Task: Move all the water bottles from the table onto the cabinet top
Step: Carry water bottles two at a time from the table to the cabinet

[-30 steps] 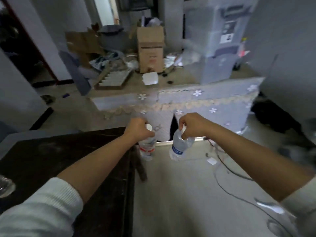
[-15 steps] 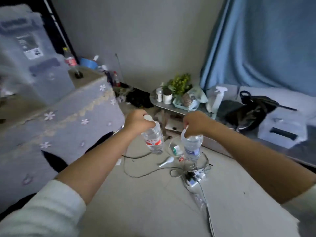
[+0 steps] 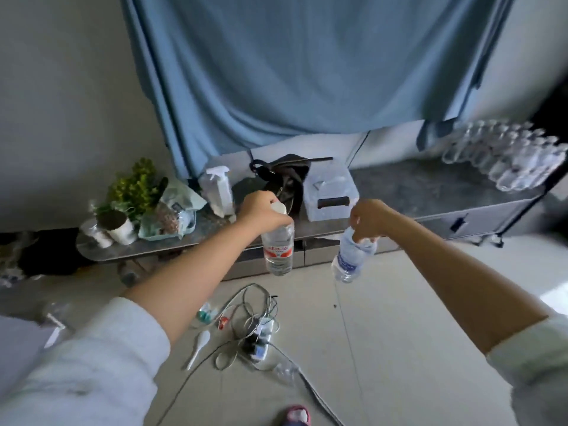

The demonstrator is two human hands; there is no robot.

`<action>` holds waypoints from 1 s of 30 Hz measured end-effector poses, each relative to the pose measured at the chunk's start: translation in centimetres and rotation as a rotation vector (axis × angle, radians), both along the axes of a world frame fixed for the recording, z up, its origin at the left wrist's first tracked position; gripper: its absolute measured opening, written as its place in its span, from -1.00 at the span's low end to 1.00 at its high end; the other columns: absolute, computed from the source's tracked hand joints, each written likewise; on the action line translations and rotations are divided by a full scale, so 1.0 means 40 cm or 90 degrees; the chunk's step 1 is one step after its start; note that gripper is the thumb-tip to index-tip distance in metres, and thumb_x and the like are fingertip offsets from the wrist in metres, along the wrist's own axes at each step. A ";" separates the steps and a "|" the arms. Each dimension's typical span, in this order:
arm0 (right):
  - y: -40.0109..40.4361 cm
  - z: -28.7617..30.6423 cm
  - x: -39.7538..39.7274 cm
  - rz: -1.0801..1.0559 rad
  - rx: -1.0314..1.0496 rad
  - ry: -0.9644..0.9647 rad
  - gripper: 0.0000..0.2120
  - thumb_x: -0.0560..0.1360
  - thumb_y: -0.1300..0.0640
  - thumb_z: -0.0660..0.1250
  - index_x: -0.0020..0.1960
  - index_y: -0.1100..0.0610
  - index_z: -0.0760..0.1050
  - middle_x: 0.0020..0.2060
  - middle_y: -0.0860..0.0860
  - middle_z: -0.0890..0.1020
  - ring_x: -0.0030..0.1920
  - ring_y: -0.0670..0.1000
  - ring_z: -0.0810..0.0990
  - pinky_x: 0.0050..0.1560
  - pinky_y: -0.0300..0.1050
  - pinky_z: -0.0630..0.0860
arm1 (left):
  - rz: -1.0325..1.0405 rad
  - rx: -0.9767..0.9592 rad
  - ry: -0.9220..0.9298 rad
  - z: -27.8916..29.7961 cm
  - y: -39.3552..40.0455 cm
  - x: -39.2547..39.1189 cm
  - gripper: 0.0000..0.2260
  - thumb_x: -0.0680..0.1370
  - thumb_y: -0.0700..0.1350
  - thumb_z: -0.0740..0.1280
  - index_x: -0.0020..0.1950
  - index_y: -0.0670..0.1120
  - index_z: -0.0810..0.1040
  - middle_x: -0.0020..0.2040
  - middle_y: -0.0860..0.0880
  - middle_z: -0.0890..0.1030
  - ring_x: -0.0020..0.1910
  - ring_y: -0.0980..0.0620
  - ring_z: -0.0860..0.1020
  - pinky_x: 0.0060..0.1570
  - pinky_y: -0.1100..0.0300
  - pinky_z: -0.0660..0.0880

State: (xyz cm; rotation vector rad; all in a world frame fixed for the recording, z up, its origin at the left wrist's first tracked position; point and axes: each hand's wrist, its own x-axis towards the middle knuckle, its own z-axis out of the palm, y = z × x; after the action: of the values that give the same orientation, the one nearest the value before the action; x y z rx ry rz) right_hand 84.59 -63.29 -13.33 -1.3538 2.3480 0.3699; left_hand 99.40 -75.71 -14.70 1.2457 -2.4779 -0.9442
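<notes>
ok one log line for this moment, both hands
phase: carrying | left hand: grips red-label clear plastic bottle | right hand: grips blue-label clear plastic bottle | grey cabinet top: ahead

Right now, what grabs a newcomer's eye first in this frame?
Two water bottles dangling by their necks mid-frame: the red-label bottle in the left hand, the blue-label bottle in the right hand. Behind hangs a blue curtain; clear bottles crowd the cabinet top at right.

Bare stretch of cabinet top point(image 3: 430, 186) at centre right, between white storage box point(image 3: 330, 195) and rows of bottles point(image 3: 510, 155) at far right. Left part crowded (spray bottle point(image 3: 219, 192), black bag point(image 3: 284, 179), plant point(image 3: 135, 186)). Tangled cables point(image 3: 249, 327) on floor at lower centre.
</notes>
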 end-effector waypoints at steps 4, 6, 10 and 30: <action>0.035 -0.014 -0.142 -0.141 -0.058 -0.039 -0.69 0.46 0.16 0.28 0.17 0.23 0.55 -0.03 0.07 0.62 -0.13 -0.01 0.46 -0.37 -0.36 0.33 | -0.070 0.004 0.001 -0.011 -0.039 -0.175 -0.79 0.35 -0.13 0.48 -0.25 -0.15 0.46 -0.23 -0.08 0.50 -0.19 -0.02 0.44 -0.41 0.28 0.26; 0.048 -0.028 -0.222 -0.191 -0.087 -0.031 -0.71 0.45 0.13 0.29 0.13 0.22 0.56 -0.03 0.12 0.62 -0.15 0.00 0.44 -0.28 -0.26 0.43 | -0.103 0.012 -0.006 -0.019 -0.050 -0.268 -0.73 0.36 -0.13 0.48 -0.36 -0.13 0.39 -0.34 -0.04 0.45 -0.22 -0.02 0.41 -0.41 0.24 0.26; 0.076 -0.052 -0.393 -0.298 -0.170 -0.068 -0.76 0.38 0.16 0.34 -0.01 0.26 0.61 -0.23 0.09 0.53 -0.22 0.00 0.43 -0.42 -0.30 0.28 | -0.143 0.014 -0.021 -0.039 -0.062 -0.454 -0.75 0.35 -0.12 0.48 -0.31 -0.13 0.40 -0.28 -0.07 0.43 -0.24 -0.02 0.37 -0.31 0.19 0.28; 0.144 -0.076 -1.405 -0.303 -0.198 -0.080 -0.72 0.40 0.24 0.35 0.10 0.24 0.59 -0.18 0.07 0.56 -0.13 -0.02 0.44 -0.38 -0.32 0.31 | -0.165 0.080 -0.034 -0.087 0.009 -1.498 -0.70 0.36 -0.16 0.45 -0.40 -0.02 0.32 -0.29 0.03 0.44 -0.17 0.01 0.41 -0.43 0.30 0.25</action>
State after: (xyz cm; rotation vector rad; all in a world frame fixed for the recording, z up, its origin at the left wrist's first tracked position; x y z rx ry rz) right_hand 28.37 -57.53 -16.36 -0.8553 2.5884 -0.2216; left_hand 39.49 -75.36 -18.19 1.0110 -2.7073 -1.1579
